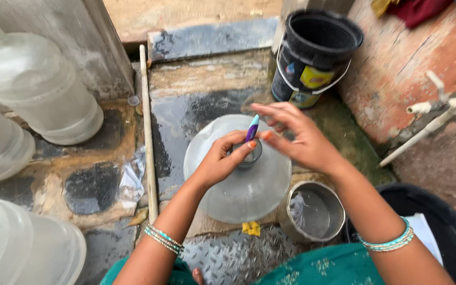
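Left hand (222, 158) pinched a purple brush (252, 128) over the mouth of the clear plastic jug (244, 184) standing mid-slab on the wet stone floor (196, 100); right hand (296, 138) hovered half-open, holding nothing. Risk: slick smooth jug could slide or tip toward the steel pot (312, 212) if pushed off-centre.

Big water jug (238, 184) stands center, both hands over its neck. Steel pot (312, 211) just right of it, bucket (315, 53) behind, more jugs (38, 89) left.
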